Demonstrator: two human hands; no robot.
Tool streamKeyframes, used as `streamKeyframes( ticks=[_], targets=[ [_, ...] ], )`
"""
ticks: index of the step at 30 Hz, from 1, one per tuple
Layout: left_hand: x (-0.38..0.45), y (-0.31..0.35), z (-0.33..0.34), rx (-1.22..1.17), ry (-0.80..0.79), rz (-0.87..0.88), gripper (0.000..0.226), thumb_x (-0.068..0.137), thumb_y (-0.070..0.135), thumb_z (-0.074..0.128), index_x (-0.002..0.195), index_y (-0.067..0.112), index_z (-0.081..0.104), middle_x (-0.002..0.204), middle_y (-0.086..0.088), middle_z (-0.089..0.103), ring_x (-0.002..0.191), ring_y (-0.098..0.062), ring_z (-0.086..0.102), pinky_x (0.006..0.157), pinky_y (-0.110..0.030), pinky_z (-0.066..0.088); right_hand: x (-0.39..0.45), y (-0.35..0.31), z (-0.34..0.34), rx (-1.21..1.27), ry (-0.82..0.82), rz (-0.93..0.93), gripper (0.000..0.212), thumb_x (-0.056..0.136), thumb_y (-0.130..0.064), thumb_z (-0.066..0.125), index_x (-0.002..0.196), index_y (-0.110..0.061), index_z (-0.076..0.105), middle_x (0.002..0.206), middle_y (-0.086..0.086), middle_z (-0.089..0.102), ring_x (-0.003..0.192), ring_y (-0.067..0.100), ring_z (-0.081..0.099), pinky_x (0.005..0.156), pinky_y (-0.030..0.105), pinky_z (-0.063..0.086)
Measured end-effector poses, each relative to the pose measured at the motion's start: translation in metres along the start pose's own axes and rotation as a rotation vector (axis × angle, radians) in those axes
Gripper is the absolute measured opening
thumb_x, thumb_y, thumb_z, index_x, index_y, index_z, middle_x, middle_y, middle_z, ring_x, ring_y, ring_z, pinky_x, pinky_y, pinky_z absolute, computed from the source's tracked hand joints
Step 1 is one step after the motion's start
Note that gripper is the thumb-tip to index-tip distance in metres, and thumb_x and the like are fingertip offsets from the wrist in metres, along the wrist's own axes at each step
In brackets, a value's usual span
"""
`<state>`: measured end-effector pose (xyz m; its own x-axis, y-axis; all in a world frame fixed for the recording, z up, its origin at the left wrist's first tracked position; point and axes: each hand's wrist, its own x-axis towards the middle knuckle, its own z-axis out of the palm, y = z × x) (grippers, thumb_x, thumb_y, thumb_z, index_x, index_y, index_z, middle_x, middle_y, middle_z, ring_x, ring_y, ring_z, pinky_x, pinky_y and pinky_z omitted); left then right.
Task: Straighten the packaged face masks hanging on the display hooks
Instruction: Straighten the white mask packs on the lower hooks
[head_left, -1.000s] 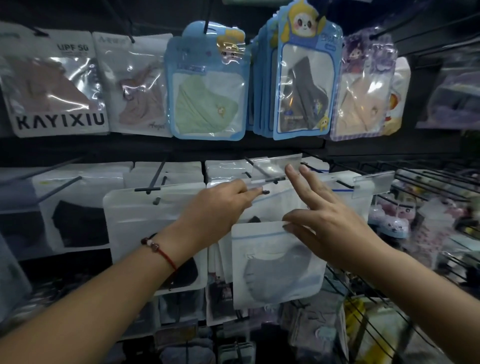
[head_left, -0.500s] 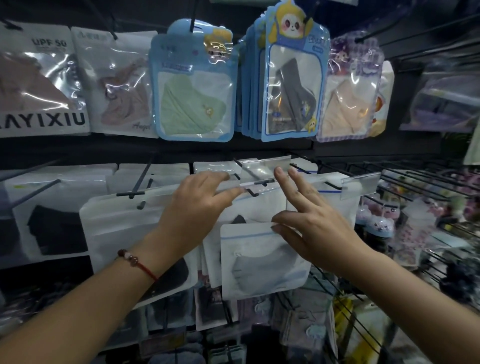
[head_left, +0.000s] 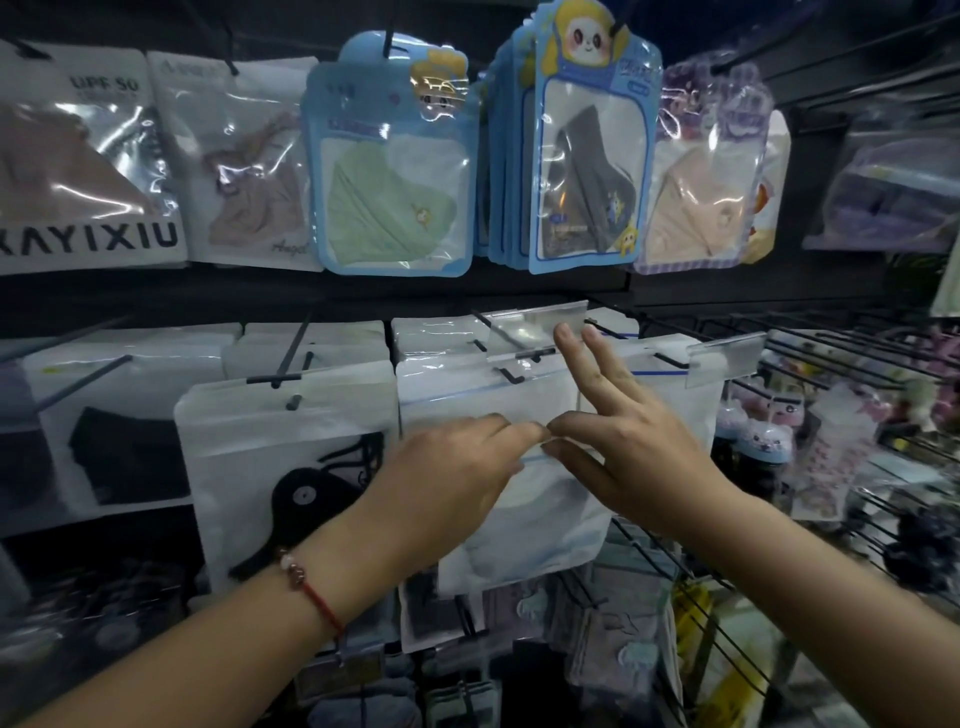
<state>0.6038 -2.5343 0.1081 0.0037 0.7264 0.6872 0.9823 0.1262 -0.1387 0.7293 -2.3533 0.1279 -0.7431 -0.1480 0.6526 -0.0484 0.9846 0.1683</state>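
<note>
Pinching mask packet (head_left: 524, 525) top edge: left hand (head_left: 452, 483) | right hand (head_left: 634, 457) pinching beside it, upper fingers spread

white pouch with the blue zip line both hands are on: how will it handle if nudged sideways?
The white pouch looks like thin film holding one soft mask: probably light and floppy. It already sits tilted below the hook, so it likely swings or twists easily. Its glossy surface may slip under the fingertips.

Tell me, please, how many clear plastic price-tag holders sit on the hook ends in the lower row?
2: one clear plastic tag holder by the right hand fingertips, another further right. Others may be hidden.
</note>
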Motion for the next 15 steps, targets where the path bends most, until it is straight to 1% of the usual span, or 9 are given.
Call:
streamKeyframes(
  ticks=[3,6,9,12,15],
  targets=[
    [-0.002,-0.001,0.004,-0.041,0.019,-0.009,0.041,0.094,0.016,0.064,0.131,0.029,0.052,0.094,0.005,0.067,0.081,-0.018,0.064,0.061,-0.039,0.055,-0.001,0.0,0.001,-0.004,0.01,-0.006,0.034,0.099,-0.044,0.044,0.089,-0.023,0.07,0.164,0.008,0.007,0.151,0.026,0.002,0.091,0.052,0.051],
    [-0.005,-0.002,0.0,-0.052,0.047,0.004,0.038,0.094,0.016,0.064,0.13,0.027,0.058,0.094,0.005,0.067,0.08,-0.016,0.063,0.058,-0.037,0.055,-0.001,-0.001,0.0,0.009,0.031,-0.001,0.032,0.098,-0.045,0.045,0.094,-0.025,0.07,0.164,0.006,0.009,0.151,0.025,0.004,0.092,0.052,0.051],
    [-0.006,-0.006,-0.004,-0.078,0.055,0.01,0.035,0.095,0.017,0.06,0.13,0.024,0.062,0.099,0.004,0.069,0.081,-0.015,0.065,0.062,-0.036,0.056,-0.001,-0.001,0.001,0.013,0.055,-0.002,0.03,0.098,-0.044,0.047,0.106,-0.025,0.069,0.164,0.004,0.012,0.151,0.024,0.007,0.095,0.051,0.05],
    [-0.005,-0.011,-0.006,-0.089,0.051,-0.01,0.037,0.096,0.018,0.059,0.132,0.021,0.062,0.106,0.005,0.07,0.088,-0.015,0.067,0.069,-0.036,0.057,-0.001,0.0,0.0,0.01,0.068,0.006,0.039,0.098,-0.045,0.046,0.122,-0.021,0.066,0.164,0.002,0.013,0.151,0.023,0.008,0.099,0.048,0.049],
    [-0.002,-0.015,-0.009,-0.085,0.064,-0.034,0.038,0.096,0.017,0.059,0.134,0.019,0.062,0.107,0.005,0.069,0.089,-0.016,0.067,0.07,-0.036,0.057,-0.001,0.001,-0.001,0.007,0.068,0.01,0.046,0.097,-0.045,0.044,0.129,-0.018,0.062,0.164,0.001,0.013,0.151,0.022,0.009,0.104,0.045,0.044]
  ],
)
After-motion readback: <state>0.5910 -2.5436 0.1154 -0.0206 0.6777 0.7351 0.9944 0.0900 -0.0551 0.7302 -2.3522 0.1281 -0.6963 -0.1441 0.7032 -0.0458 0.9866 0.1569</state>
